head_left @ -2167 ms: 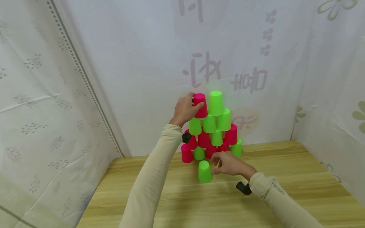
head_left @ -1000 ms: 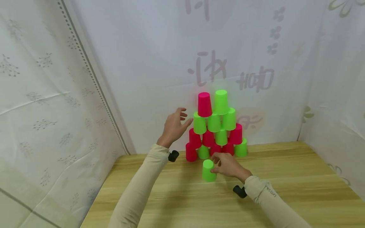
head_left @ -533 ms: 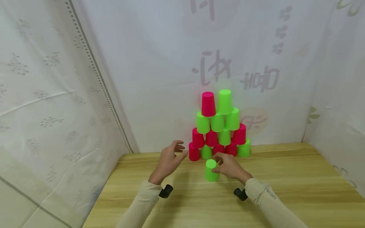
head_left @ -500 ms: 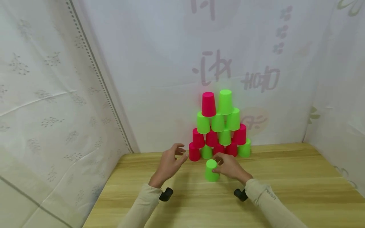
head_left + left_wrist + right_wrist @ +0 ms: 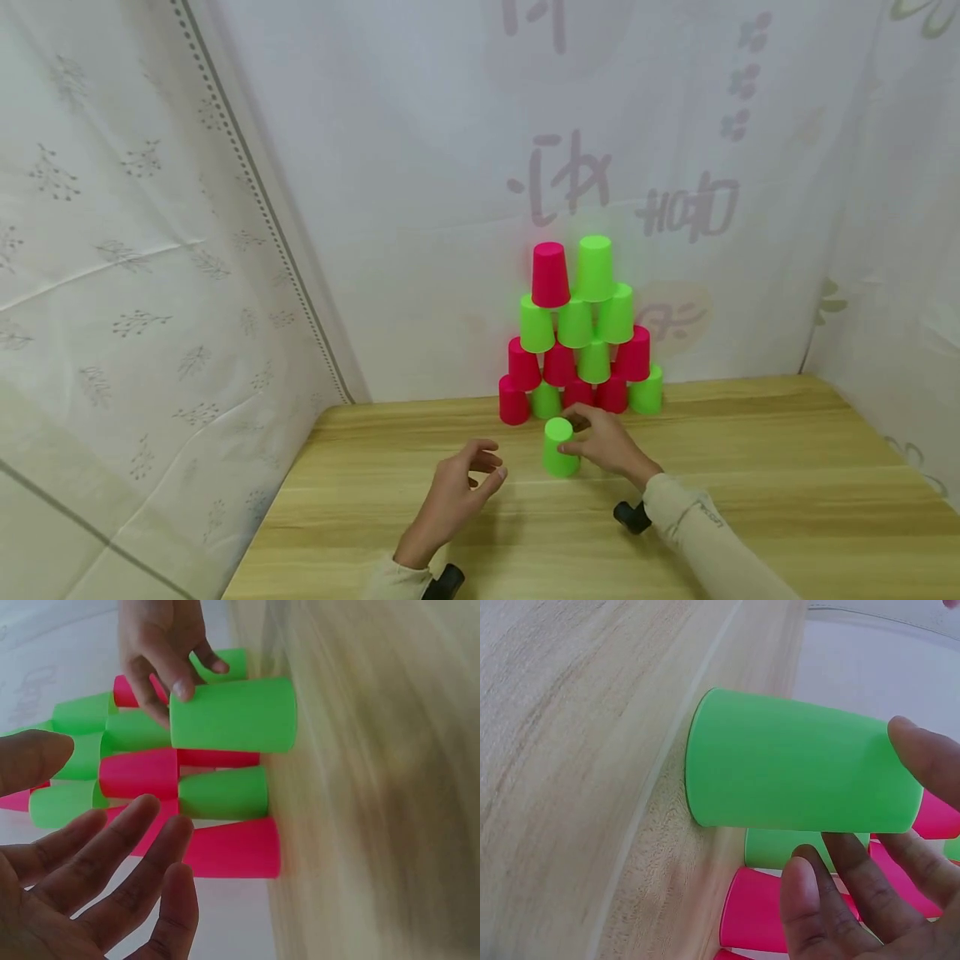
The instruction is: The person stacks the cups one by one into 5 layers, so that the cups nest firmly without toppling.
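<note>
An upside-down green cup [image 5: 557, 458] stands on the table in front of the cup stack. My right hand [image 5: 609, 442] pinches it near its base, which faces up, with the thumb on one side and fingers on the other, as the right wrist view shows. Low over the table to the left, my left hand [image 5: 452, 493] has loosely bent fingers and holds nothing. Behind both hands rises a stack of upside-down red and green cups in rows. Its uppermost row has a red cup [image 5: 551, 277] beside a green cup [image 5: 596, 268]; three green cups support them.
The wooden table [image 5: 360, 483] ends at a white printed cloth [image 5: 420, 292] close behind the stack. Another patterned cloth [image 5: 165, 350] hangs along the left side, and cloth [image 5: 892, 333] also hangs on the right.
My left hand let go of the red cup on the top row, then came down and toward me, away from the stack. My right hand, first beside the front green cup, now pinches it.
</note>
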A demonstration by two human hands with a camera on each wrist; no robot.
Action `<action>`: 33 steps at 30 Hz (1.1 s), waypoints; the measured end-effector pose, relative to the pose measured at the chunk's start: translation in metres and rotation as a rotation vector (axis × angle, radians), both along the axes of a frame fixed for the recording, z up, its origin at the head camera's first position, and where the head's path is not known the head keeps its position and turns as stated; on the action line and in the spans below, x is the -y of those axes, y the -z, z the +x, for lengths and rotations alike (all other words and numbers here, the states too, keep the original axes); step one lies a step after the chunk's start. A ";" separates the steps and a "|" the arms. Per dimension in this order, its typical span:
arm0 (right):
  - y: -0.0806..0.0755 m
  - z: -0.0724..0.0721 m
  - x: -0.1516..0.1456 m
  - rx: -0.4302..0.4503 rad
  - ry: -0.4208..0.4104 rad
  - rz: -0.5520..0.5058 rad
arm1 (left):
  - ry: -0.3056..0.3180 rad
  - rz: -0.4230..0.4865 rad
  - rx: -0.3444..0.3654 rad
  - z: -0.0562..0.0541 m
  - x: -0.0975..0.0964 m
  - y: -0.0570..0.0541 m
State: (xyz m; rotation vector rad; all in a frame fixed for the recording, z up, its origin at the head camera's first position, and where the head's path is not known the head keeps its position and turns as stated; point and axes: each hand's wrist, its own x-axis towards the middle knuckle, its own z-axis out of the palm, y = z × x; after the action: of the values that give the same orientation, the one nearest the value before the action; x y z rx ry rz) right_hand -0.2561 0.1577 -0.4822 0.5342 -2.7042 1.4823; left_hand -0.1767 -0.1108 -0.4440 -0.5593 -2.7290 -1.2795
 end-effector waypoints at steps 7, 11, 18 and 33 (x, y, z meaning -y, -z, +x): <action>-0.002 0.001 0.001 0.004 0.007 -0.008 | 0.005 0.055 0.029 0.015 0.001 0.011; -0.006 0.001 0.001 -0.001 0.021 0.006 | 0.012 0.082 0.061 0.025 0.002 0.017; -0.021 -0.002 0.001 -0.042 0.006 0.043 | 0.068 0.084 0.099 0.041 -0.001 0.032; -0.074 -0.004 -0.010 -0.107 -0.055 0.079 | 0.130 0.159 0.241 0.058 -0.009 0.045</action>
State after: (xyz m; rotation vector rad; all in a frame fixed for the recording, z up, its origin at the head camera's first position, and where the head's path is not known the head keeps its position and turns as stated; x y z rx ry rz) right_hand -0.2597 0.1678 -0.4080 0.6759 -2.6944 1.3219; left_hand -0.1182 -0.1017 -0.4888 -0.6122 -2.7793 -1.6802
